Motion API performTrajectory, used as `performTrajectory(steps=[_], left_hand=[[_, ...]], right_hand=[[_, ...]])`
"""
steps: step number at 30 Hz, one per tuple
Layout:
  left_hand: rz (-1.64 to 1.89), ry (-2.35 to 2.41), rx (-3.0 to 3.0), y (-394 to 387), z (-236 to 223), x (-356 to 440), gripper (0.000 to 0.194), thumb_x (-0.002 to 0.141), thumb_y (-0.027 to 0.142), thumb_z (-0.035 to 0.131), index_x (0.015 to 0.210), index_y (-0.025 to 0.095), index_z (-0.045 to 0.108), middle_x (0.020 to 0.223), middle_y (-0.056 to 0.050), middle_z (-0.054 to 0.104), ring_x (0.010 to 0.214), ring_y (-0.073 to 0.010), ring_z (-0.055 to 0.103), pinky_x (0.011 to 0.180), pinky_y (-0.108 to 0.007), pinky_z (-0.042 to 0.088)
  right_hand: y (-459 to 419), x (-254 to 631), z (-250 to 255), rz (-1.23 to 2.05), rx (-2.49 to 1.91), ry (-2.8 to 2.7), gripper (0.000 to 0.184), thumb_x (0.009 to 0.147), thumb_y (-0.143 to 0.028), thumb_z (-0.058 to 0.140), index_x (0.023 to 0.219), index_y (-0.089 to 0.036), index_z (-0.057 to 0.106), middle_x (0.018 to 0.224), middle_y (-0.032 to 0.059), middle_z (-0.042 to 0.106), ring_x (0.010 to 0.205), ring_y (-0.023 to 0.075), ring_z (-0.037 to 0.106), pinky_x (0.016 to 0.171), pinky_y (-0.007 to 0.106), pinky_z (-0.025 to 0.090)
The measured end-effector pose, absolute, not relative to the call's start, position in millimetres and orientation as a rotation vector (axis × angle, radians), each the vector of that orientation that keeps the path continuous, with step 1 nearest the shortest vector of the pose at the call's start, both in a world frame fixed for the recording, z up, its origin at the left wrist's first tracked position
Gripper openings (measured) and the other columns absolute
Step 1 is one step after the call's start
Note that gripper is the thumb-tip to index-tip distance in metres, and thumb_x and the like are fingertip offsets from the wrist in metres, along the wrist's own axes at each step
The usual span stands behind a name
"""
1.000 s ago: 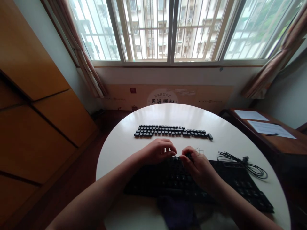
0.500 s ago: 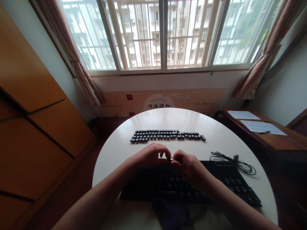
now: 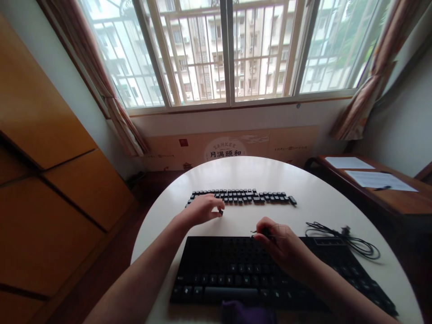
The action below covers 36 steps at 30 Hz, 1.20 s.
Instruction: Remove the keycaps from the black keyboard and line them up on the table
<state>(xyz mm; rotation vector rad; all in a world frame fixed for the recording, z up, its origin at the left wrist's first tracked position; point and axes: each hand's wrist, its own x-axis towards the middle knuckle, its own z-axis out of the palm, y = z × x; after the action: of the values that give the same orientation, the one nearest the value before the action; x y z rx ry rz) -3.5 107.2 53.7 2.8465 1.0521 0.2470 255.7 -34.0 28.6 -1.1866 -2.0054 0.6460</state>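
Above the white table, just in front of the rows of loose keycaps [image 3: 236, 196], my left hand [image 3: 202, 209] pinches a small black keycap [image 3: 220, 213] between thumb and fingertips. My right hand [image 3: 275, 236] is closed around a thin wire keycap puller [image 3: 254, 231], whose wire ends poke out at the fingertips; its handle is mostly hidden in the fist. Below the right hand lies a black keyboard [image 3: 232, 291]. Its upper rows on the left and middle are stripped of caps, while the lower rows still carry lettered keys. My right forearm covers part of it.
A coiled black cable [image 3: 357, 243] lies behind the keyboard's right end on the round white table [image 3: 162, 225]. Purple cloth [image 3: 248, 312] shows at the keyboard's front edge. To the right, a wooden side table [image 3: 388, 198] bears papers [image 3: 381, 180] and a pen.
My left hand has moved away from the right hand, up and left toward the loose keycaps, carrying a keycap. My right hand stays over the keyboard with the puller. The view has tilted slightly.
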Motion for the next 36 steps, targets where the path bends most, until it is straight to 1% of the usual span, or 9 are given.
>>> performTrajectory(steps=[7, 12, 16, 24, 28, 30, 32, 34, 36], left_hand=[[0.246, 1.101, 2.863, 110, 44, -12, 0.012, 0.077, 0.018, 0.073, 0.088, 0.024, 0.074, 0.086, -0.002, 0.071, 0.087, -0.0194, 0.062, 0.072, -0.026, 0.044], [0.304, 1.146, 2.900, 117, 39, -16, 0.011, 0.077, 0.016, 0.071, 0.086, 0.023, 0.074, 0.094, -0.003, 0.070, 0.095, -0.0214, 0.059, 0.080, -0.029, 0.047], [0.318, 1.263, 2.919, 118, 37, -17, 0.007, 0.079, 0.021, 0.070, 0.085, 0.023, 0.073, 0.099, -0.005, 0.067, 0.095, -0.0223, 0.058, 0.078, -0.030, 0.049], [0.333, 1.370, 2.950, 121, 32, -19, 0.006, 0.079, 0.020, 0.069, 0.085, 0.022, 0.071, 0.100, -0.005, 0.064, 0.096, -0.0225, 0.057, 0.079, -0.031, 0.051], [0.428, 1.367, 2.930, 114, 42, -17, 0.011, 0.081, 0.025, 0.070, 0.091, 0.022, 0.070, 0.102, -0.005, 0.062, 0.097, -0.0224, 0.059, 0.077, -0.030, 0.050], [0.537, 1.360, 2.908, 104, 51, -11, 0.011, 0.085, 0.030, 0.067, 0.092, 0.021, 0.068, 0.101, -0.005, 0.062, 0.092, -0.0204, 0.060, 0.073, -0.028, 0.048], [0.616, 1.340, 2.885, 91, 58, 0, 0.014, 0.090, 0.033, 0.061, 0.088, 0.020, 0.067, 0.095, -0.003, 0.063, 0.081, -0.0168, 0.060, 0.068, -0.027, 0.045], [0.598, 1.251, 2.885, 77, 61, 14, 0.021, 0.093, 0.035, 0.057, 0.081, 0.019, 0.065, 0.085, -0.002, 0.063, 0.070, -0.0142, 0.058, 0.062, -0.025, 0.040], [0.487, 1.090, 2.911, 66, 58, 29, 0.026, 0.093, 0.036, 0.057, 0.076, 0.018, 0.064, 0.079, -0.001, 0.063, 0.067, -0.0135, 0.056, 0.058, -0.025, 0.036]], right_hand=[[-39, 253, 30, 0.742, -1.147, -2.092, 0.032, 0.101, -0.047, 0.044, 0.087, -0.020, 0.052, 0.070, -0.0010, 0.057, 0.059, 0.0118, 0.047, 0.056, 0.024, 0.034], [-41, 256, 30, 0.771, -1.148, -2.109, 0.031, 0.100, -0.046, 0.046, 0.087, -0.020, 0.053, 0.071, -0.0001, 0.059, 0.059, 0.0119, 0.048, 0.056, 0.024, 0.035], [-41, 257, 29, 0.779, -1.136, -2.119, 0.030, 0.100, -0.046, 0.046, 0.088, -0.020, 0.053, 0.072, -0.0003, 0.059, 0.059, 0.0116, 0.048, 0.057, 0.023, 0.036], [-42, 257, 30, 0.765, -1.132, -2.121, 0.030, 0.100, -0.046, 0.046, 0.087, -0.020, 0.052, 0.071, -0.0004, 0.058, 0.059, 0.0114, 0.047, 0.057, 0.023, 0.036], [-41, 258, 30, 0.769, -1.127, -2.086, 0.031, 0.100, -0.047, 0.046, 0.087, -0.019, 0.053, 0.071, 0.0001, 0.058, 0.059, 0.0115, 0.047, 0.057, 0.023, 0.037], [-41, 256, 28, 0.790, -1.131, -2.023, 0.032, 0.100, -0.048, 0.046, 0.087, -0.019, 0.053, 0.069, -0.0003, 0.056, 0.059, 0.0117, 0.046, 0.057, 0.024, 0.038], [-43, 251, 25, 0.882, -1.120, -1.925, 0.032, 0.099, -0.049, 0.045, 0.087, -0.020, 0.052, 0.067, -0.0013, 0.054, 0.058, 0.0116, 0.046, 0.056, 0.023, 0.038], [-45, 242, 21, 1.036, -1.094, -1.835, 0.032, 0.099, -0.050, 0.045, 0.089, -0.020, 0.050, 0.065, -0.0026, 0.052, 0.056, 0.0107, 0.044, 0.054, 0.022, 0.037], [-48, 232, 16, 1.180, -1.075, -1.796, 0.031, 0.099, -0.049, 0.046, 0.090, -0.020, 0.048, 0.064, -0.0039, 0.051, 0.053, 0.0093, 0.042, 0.052, 0.021, 0.035]])
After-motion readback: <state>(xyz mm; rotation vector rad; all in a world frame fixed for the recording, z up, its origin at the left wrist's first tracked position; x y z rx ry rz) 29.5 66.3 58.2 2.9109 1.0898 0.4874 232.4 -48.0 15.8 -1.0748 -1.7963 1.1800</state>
